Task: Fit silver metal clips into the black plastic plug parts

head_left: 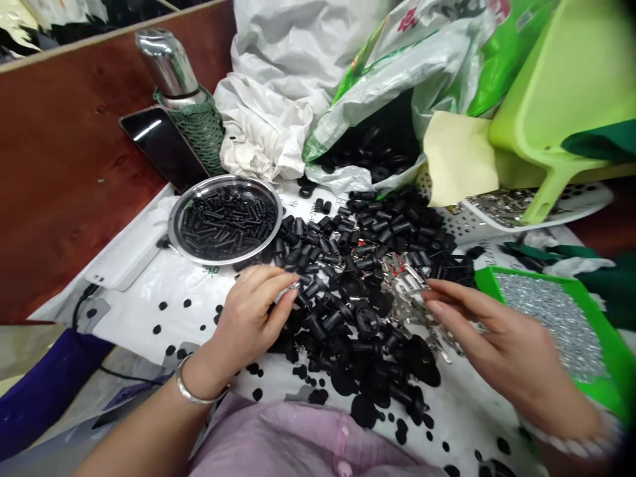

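Note:
My left hand is closed in a pinch at the left side of the heap, with a small shiny piece barely showing at its fingertips; I cannot make out its kind. Thumb and fingers of my right hand close around a small flat metal piece at the heap's right side. Between the hands lies a heap of black plastic cylindrical parts, some with wide round flanges. Flat silvery metal pieces lie among them, with a few red bits.
A steel bowl of black ribbed screw-like pieces stands left, near a phone and a flask. A green tray of small silvery pieces is right. Behind are an open plastic bag and a lime-green dustpan over a white basket.

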{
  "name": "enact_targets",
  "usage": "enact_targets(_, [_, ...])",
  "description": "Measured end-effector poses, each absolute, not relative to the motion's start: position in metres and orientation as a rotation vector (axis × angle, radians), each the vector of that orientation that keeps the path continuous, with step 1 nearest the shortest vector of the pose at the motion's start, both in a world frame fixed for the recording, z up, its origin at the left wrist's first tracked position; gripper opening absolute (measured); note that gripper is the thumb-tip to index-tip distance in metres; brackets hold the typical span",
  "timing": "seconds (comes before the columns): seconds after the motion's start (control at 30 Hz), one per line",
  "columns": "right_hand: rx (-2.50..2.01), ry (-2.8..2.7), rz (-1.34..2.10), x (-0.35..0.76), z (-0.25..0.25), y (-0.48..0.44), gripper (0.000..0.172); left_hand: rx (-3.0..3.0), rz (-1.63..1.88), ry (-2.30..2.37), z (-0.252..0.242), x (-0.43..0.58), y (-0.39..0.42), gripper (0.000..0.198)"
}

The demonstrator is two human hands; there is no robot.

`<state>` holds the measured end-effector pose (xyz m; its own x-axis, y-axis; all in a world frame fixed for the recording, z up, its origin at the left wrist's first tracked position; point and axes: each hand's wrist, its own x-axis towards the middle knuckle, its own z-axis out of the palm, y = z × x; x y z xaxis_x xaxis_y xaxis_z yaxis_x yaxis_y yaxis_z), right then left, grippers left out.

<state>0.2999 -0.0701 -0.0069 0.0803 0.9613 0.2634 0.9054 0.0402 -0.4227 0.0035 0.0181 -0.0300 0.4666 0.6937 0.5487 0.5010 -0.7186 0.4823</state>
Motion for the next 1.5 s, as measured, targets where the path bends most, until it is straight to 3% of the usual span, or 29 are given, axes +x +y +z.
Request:
enact_targets(0.13, [-2.115,-2.042,0.008,0.319,-0.006,-0.057,0.029,2.563,1.01,0.944,-0.027,0.011,0.024,0.019])
enact_targets(0.33, [-2.341,-2.197,0.077,0.329,0.001,-0.045,0.018,2.573,1.017,0.913,-0.035,0.011,0.026,0.018])
enact_targets(0.8, [-2.461,-2.344,0.186,0.323,-0.022,-0.035,0.022,2.531,1.038,0.911,-0.039,0.007,0.025,0.018])
enact_targets(1.2, [-2.288,-2.037,0.393,0.327,-0.01,-0.057,0.014,2.561,1.013,0.84,-0.03,0.014,0.019,0.019])
enact_targets(1.5, [-1.687,-1.939,0.63,0.281,0.015,-0.083,0.015,2.345,0.852,0.612,0.001,0.063,-0.006,0.032])
